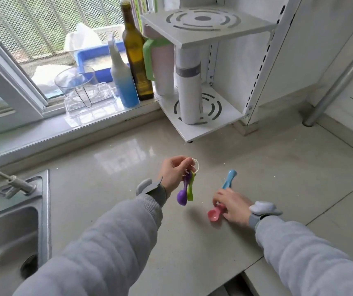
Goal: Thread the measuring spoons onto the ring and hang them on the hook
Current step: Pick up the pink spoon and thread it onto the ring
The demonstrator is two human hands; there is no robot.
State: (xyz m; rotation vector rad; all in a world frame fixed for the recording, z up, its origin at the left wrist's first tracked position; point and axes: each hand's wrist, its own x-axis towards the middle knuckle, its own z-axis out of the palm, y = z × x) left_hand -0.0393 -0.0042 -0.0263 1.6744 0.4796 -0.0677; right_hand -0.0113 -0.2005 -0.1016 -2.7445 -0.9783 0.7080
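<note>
Two spoons, purple (181, 194) and green (190, 190), already hang from the ring (195, 165), which the left hand (174, 170) pinches in a narrow grip, raised off the worktop (111, 189). Their bowls dangle below the ring, handles roughly vertical.

With the ring as landmark, the two loose spoons lie to its right and nearer the person. The blue spoon (229, 179) rests on the worktop, its long axis running away from the person and tilted slightly right, its far end the closest loose point to the ring. The pink spoon (214, 214) lies nearer still, bowl toward the person's left.

The right hand (232, 207) is palm-down over both, fingers curled around the pink handle; it seems to be closing on it, though whether the spoon is gripped or only touched is hard to tell. That hand is plainly the nearer one to fetch with. The pink handle's end would need to swing up and left toward the ring. No hook is clearly visible.
</note>
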